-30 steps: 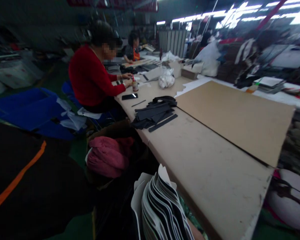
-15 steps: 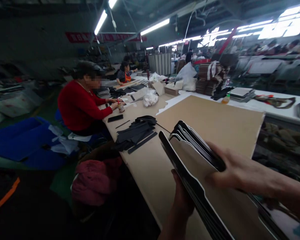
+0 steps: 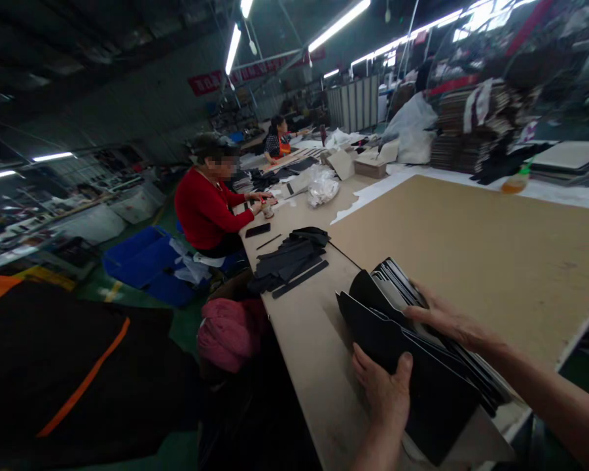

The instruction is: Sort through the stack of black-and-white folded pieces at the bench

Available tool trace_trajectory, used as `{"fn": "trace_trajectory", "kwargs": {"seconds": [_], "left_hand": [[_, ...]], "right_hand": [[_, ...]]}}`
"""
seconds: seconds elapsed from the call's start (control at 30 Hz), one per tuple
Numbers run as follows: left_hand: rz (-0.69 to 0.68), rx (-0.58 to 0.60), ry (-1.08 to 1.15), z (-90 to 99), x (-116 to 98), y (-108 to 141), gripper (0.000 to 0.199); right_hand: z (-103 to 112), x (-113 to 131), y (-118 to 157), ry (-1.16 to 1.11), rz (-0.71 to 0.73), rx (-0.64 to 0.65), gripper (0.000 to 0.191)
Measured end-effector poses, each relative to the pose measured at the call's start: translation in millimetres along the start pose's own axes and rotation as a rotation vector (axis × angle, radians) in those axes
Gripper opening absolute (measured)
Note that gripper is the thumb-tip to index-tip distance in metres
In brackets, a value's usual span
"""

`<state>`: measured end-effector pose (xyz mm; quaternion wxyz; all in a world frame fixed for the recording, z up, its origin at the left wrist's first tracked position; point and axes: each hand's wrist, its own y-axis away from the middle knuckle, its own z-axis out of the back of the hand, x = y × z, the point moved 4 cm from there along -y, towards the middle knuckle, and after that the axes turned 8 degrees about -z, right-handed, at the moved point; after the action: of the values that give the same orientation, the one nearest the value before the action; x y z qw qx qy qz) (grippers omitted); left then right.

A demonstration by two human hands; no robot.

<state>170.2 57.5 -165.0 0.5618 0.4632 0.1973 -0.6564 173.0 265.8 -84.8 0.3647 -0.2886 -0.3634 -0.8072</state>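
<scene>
At my remote screen, I've got the stack of thin, flat black-and-pale sheets [image 3: 439, 392] between four and five o'clock, tilted over the tan, flat-topped table [image 3: 309, 333]. At its one o'clock, the right hand [image 3: 444, 317] clamps the rear sheets. At eight, the left hand [image 3: 385, 389] spreads against the black front; whether it grips, I can't tell. Loose, narrow black strips [image 3: 292, 258] lie toward ten.
</scene>
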Motion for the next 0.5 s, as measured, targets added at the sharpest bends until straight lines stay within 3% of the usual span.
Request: {"fn": "trace_trajectory", "kwargs": {"seconds": [0.1,0.2,0.33,0.43,0.5], "left_hand": [[0.027,-0.027,0.025,-6.2,-1.9,1.5,0.108],[0.027,-0.013,0.071,-6.9,0.9,7.2,0.106],[0.036,0.053,0.102,4.4,7.1,18.6,0.096],[0.007,0.159,0.135,18.6,13.4,21.4,0.097],[-0.049,0.224,0.184,30.0,20.0,23.5,0.101]], "right_hand": [[-6.1,-2.0,11.1,0.074,0.079,0.028,0.119],[-18.8,12.1,26.6,0.27,0.175,0.039,0.133],[-35.8,32.5,40.6,0.478,0.149,-0.031,0.111],[-41.5,37.3,39.1,0.491,0.066,-0.131,0.091],[-43.7,37.4,36.4,0.442,-0.014,-0.195,0.09]]}}
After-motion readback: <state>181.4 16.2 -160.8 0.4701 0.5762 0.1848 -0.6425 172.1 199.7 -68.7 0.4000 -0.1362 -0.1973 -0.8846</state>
